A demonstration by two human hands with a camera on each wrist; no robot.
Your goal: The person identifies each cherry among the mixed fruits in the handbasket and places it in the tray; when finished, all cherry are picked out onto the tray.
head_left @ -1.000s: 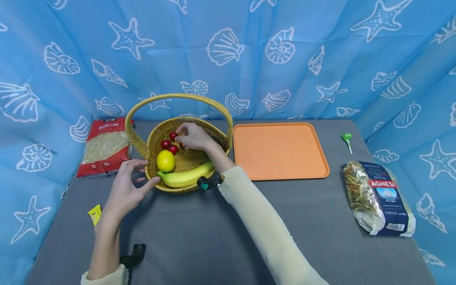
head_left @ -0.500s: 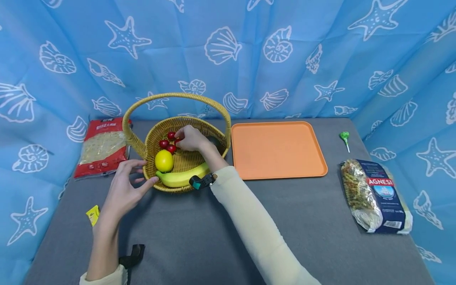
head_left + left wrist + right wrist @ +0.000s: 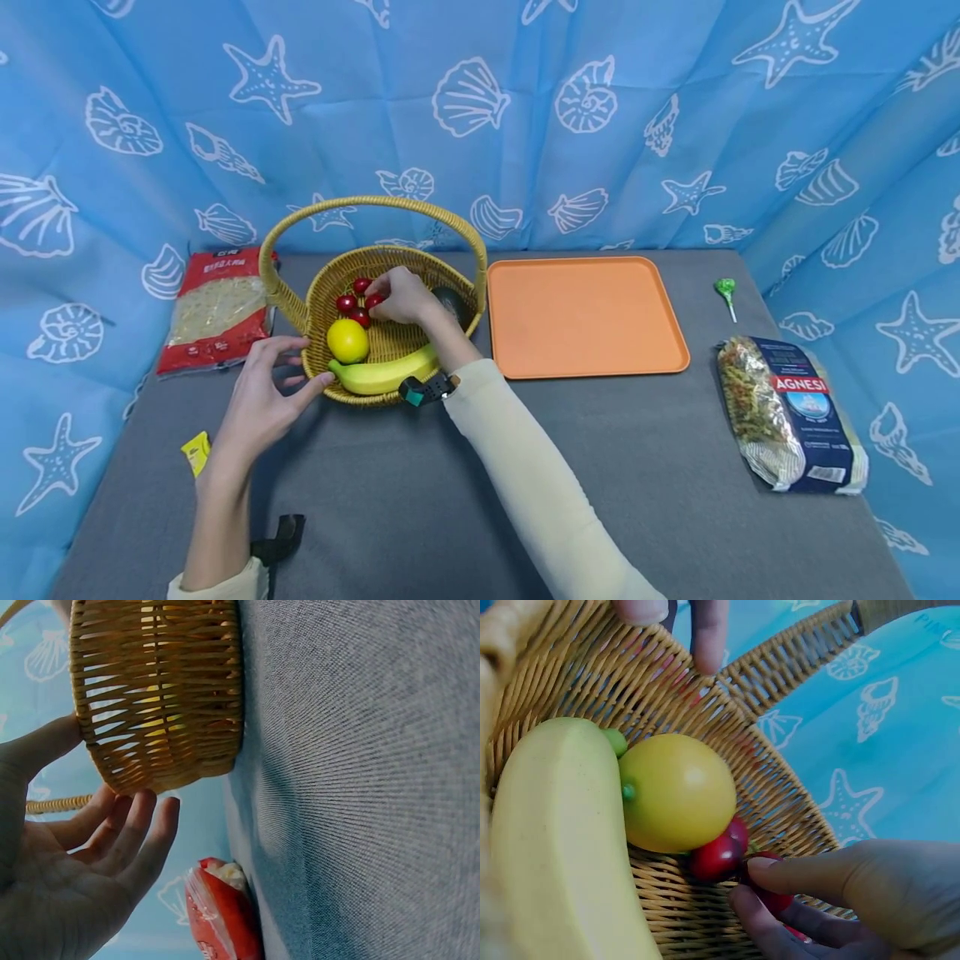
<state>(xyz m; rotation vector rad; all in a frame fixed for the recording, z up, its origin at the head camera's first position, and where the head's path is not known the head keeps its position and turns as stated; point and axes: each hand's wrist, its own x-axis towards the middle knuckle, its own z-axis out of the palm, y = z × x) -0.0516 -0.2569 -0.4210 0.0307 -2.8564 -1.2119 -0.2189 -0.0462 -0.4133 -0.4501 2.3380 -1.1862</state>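
Note:
On the left half of the grey table stands a wicker basket (image 3: 397,333) with a tall handle. My left hand (image 3: 262,396) holds its rim on the near left side, thumb and fingers spread around the curve; in the left wrist view the fingertips (image 3: 142,802) lie against the outer weave. Inside the basket, my right hand (image 3: 408,296) pinches a red cherry (image 3: 772,889) between thumb and fingers. Other cherries (image 3: 720,855) lie beside it. Nearby are a yellow lemon (image 3: 348,341), a banana (image 3: 386,373) along the near side, and a dark avocado (image 3: 452,305), partly hidden by the right hand.
An orange tray (image 3: 585,317) lies right of the basket. Farther right are a green lollipop (image 3: 726,288) and an Agnesi pasta bag (image 3: 795,417). A red noodle bag (image 3: 217,312) lies behind the left hand, a yellow packet (image 3: 197,452) beside the left wrist. A blue curtain (image 3: 525,167) hangs behind.
The right hand has shifted slightly within the basket and now pinches a cherry, uncovering more of the avocado. The left hand has stayed at the rim.

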